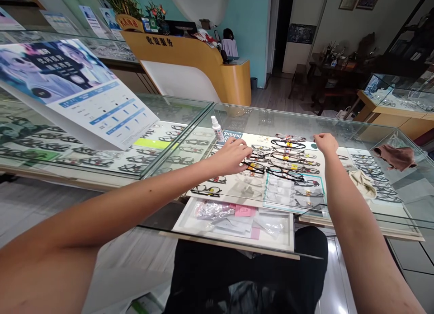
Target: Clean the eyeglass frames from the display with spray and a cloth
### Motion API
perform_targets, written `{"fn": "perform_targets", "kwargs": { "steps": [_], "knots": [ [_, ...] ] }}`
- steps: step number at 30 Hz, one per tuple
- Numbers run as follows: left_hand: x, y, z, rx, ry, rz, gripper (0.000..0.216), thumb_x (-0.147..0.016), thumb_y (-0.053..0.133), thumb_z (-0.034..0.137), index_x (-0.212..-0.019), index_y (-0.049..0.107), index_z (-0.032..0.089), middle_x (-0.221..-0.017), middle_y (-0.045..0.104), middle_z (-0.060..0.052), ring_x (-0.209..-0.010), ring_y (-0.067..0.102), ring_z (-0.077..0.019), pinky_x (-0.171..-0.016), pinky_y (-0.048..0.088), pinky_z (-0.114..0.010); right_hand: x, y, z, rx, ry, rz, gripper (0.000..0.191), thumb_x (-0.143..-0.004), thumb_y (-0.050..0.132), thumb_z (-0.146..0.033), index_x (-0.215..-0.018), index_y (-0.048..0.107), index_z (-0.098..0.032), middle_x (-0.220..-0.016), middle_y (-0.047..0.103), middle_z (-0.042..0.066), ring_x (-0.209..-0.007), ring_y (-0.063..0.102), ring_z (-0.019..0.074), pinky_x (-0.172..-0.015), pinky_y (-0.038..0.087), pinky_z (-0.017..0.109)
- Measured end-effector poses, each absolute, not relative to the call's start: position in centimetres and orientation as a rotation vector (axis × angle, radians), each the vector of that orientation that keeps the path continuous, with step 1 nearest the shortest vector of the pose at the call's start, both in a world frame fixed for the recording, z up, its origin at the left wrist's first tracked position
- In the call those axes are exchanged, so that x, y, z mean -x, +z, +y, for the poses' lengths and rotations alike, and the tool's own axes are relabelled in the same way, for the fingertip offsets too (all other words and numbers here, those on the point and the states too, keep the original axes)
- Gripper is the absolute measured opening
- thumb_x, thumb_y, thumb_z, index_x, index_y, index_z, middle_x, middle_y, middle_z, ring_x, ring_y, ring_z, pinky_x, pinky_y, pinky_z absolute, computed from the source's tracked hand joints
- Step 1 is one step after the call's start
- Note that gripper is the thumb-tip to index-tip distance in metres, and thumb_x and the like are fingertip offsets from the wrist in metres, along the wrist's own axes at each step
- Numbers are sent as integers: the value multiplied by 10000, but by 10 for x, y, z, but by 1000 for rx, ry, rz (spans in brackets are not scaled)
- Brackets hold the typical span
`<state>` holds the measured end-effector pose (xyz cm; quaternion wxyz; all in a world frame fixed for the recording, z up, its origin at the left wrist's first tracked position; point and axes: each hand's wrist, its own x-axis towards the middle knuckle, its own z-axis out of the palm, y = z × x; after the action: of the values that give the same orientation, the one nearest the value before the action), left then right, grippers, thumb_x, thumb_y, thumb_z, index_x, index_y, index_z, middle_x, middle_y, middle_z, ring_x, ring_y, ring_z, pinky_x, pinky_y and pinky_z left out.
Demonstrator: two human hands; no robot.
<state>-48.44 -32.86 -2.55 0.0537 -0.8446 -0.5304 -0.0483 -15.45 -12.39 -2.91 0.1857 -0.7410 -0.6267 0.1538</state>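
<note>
My left hand (233, 157) reaches over the glass display counter (190, 183), its fingers curled and closed at the left end of dark-rimmed eyeglasses (255, 168). More eyeglasses (285, 173) lie in rows just right of it, several with yellow or orange tags. Beyond its knuckles stands a white spray bottle (217, 129). My right hand (326, 143) is at the far right end of these rows, bent at the wrist, with the fingers folded together. Whatever it may hold is too small or hidden to make out.
An open drawer (233, 223) with plastic bags and pink papers sits below the counter, close to my lap. A tent-shaped printed card (77, 88) stands at left. Cream cloth (363, 184) and brown cloth (395, 157) lie at right. Behind is a yellow service desk (190, 56).
</note>
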Motion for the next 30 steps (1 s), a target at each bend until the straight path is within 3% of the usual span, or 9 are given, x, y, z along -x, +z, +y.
{"fn": "perform_targets", "kwargs": {
  "steps": [9,17,30],
  "knots": [
    [477,-25,-332,2496,-144,-1607,102,-843,640,180,-931,594,202,-1164,737,-104,-1229,579,-330,-966,371,-455,153,-31,-122,2080,443,-1765,296,-949,579,-265,-664,653,-234,-655,614,45,-694,581,232,-661,397,319],
    [477,-27,-332,2441,-143,-1695,211,-829,609,130,-1028,617,197,-1128,748,-105,-1241,584,-337,-966,382,-460,153,-32,-120,2091,450,-1768,297,-958,582,-264,-670,648,-233,-667,615,39,-688,564,227,-663,397,324],
    [466,-20,-338,2388,-99,-1721,193,-851,640,182,-1044,631,190,-1128,705,-125,-1146,605,-336,-934,394,-463,153,-32,-122,2095,436,-1777,281,-957,569,-277,-699,671,-230,-680,621,36,-695,563,223,-664,401,321]
  ]
}}
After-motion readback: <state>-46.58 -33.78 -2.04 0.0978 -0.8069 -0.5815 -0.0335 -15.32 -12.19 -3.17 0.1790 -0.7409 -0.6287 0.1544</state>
